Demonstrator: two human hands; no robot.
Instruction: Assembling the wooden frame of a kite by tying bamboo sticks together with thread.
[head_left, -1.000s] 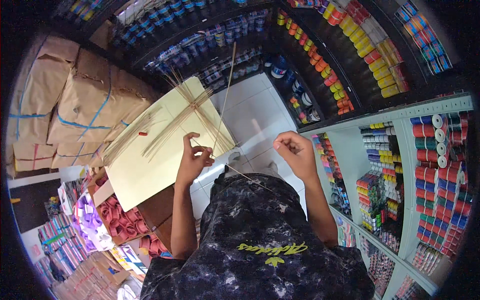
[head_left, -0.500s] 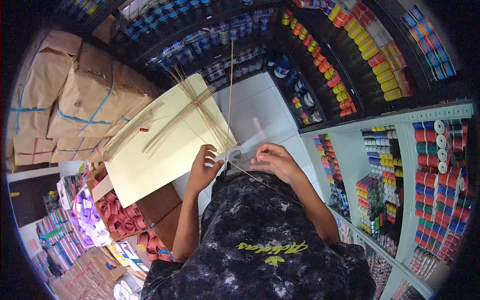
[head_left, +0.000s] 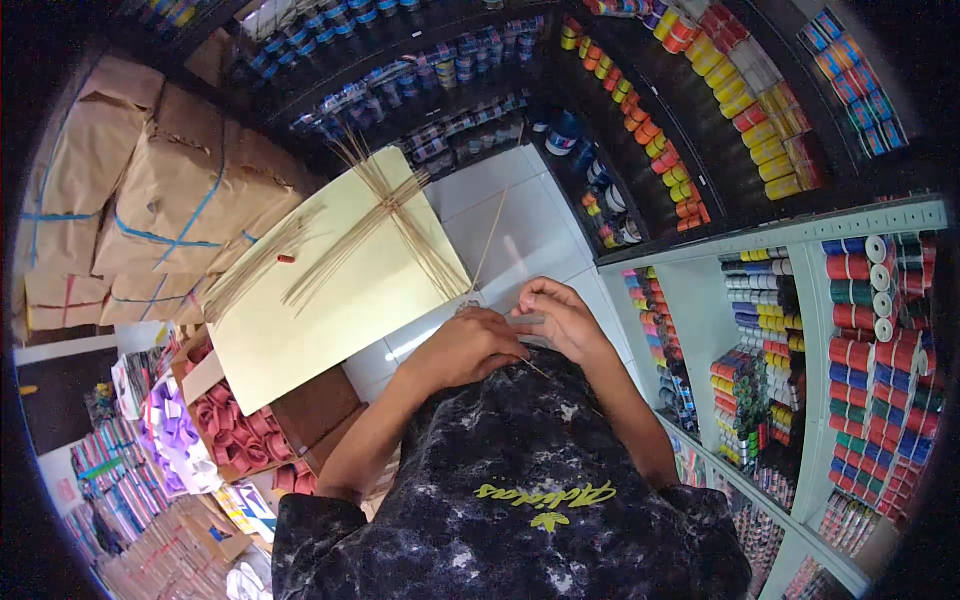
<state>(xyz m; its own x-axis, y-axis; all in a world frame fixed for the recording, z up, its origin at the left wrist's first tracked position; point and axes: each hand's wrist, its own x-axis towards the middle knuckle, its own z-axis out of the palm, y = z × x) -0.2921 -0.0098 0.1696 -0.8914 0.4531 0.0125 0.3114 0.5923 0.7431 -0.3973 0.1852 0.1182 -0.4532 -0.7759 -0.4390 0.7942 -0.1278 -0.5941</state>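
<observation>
My left hand [head_left: 465, 345] is closed in front of my chest, palm down, with its fingers curled over thin tan sticks. One long stick [head_left: 490, 235] rises from beyond this hand toward the far shelves, and a short stick end [head_left: 533, 367] shows past its fingertips. Close beside it on the right, my right hand [head_left: 558, 318] has its fingers bent and pressed together. Whatever is in that pinch is too small to make out. Crossed bundles of similar thin sticks [head_left: 388, 207] lie on the pale yellow board [head_left: 335, 345] at left, with a small red piece [head_left: 286, 259] among them.
Paper-wrapped parcels [head_left: 170, 190] tied with blue string are stacked at left. Below them stands a cardboard box [head_left: 310, 410] of pink ribbon rolls. Dark shelves with coloured spools [head_left: 640, 125] line the back; a pale green shelf unit [head_left: 690, 300] stands at right.
My left hand has moved right and closed over the sticks, close to my right hand. The right fingers have curled in further. The upright stick now leans right.
</observation>
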